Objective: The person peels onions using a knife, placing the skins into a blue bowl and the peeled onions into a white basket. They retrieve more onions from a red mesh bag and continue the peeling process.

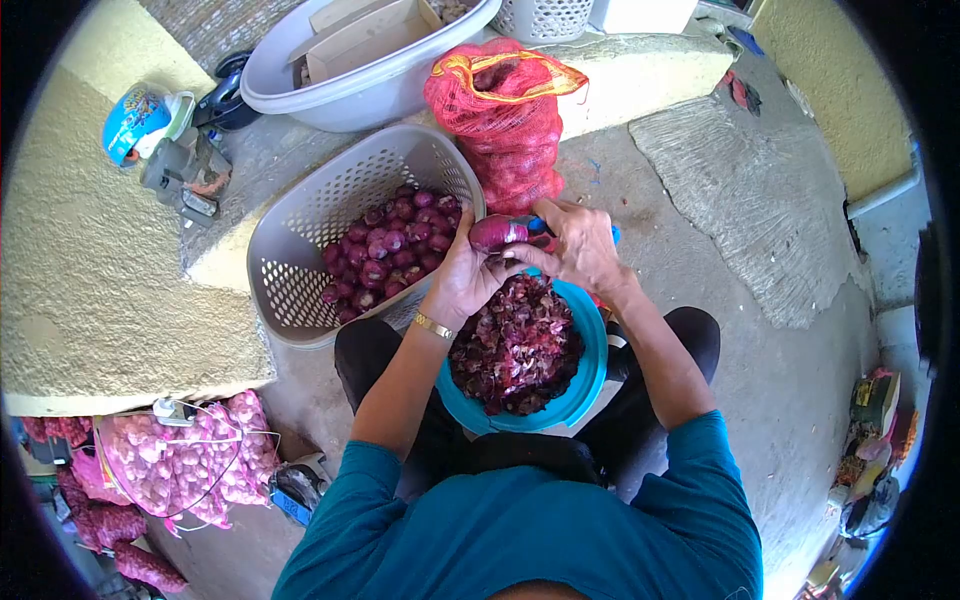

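Red onion point(497, 232): centre frame, above the bowl, clasped in our left hand point(462, 280).
Right hand point(580, 250): clenched on a blue-handled tool point(537, 224) at the onion's end.
Blue bowl point(592, 375): six o'clock, heaped with skins point(515, 345).
Basket point(300, 255): ten o'clock, part-filled with peeled onions point(390, 250); we judge much done.
Mesh sack point(505, 120): twelve o'clock, bulging; plenty left.

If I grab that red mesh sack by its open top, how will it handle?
Probably heavy: the red mesh sack bulges with onions. The net looks soft, so it would likely sag and shift rather than hold its shape. Its top is open, so onions might spill out if it tips over.
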Available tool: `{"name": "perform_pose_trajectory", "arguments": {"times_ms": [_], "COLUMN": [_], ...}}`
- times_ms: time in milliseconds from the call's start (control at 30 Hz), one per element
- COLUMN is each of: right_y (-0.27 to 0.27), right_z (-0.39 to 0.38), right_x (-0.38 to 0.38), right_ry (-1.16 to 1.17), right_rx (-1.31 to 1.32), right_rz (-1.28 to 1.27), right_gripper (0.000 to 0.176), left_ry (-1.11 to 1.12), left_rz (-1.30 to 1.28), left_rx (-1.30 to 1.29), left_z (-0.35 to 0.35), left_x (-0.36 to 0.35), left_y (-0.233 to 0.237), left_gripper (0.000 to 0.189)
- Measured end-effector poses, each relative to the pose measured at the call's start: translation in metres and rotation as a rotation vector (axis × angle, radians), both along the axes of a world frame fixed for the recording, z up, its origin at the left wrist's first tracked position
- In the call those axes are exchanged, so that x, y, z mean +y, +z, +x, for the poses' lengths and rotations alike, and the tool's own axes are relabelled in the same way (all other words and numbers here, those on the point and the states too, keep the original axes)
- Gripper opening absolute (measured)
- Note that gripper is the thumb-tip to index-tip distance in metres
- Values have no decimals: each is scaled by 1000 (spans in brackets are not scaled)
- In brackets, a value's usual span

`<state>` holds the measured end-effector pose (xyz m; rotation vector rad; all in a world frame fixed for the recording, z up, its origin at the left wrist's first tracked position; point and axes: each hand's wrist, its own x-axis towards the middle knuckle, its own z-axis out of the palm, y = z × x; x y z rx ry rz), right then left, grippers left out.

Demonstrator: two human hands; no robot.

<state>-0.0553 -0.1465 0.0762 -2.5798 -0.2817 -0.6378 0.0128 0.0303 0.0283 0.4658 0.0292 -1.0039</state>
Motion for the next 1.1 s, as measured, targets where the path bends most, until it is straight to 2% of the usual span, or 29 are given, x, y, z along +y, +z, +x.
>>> {"name": "perform_pose_trajectory", "arguments": {"times_ms": [67, 300, 367, 467, 533, 667, 900, 1000, 1100], "right_y": [-1, 0, -1, 4, 4, -3, -5, -2, -4], "right_z": [2, 2, 2, 2, 3, 4, 6, 4, 4], "right_x": [-1, -1, -2, -1, 0, -2, -2, -4, -4], "right_ry": [-18, -30, -20, -42, -71, -44, -21, 19, -51], "right_rx": [-33, -56, -60, -85, -103, -91, -109, -73, -92], "right_rz": [-27, -95, -93, -36, 18, -39, -137, -165, -57], "right_gripper": [55, 49, 49, 49, 48, 47, 43, 46, 48], "left_ry": [3, 47, 27, 54, 41, 29, 38, 49, 50], "left_rz": [-139, -56, -152, -19, -44, -107, -13, -159, -139], "left_rx": [9, 25, 32, 22, 27, 22, -7, 26, 20], "left_z": [0, -2, 0, -8, -6, -4, -8, -4, -4], "left_x": [2, -2, 0, -2, -1, -1, -1, 1, -1], "left_y": [-6, -5, -10, 11, 5, -4, 8, -4, -1], "left_gripper": [64, 70, 72, 71, 71, 71, 68, 67, 68]}}
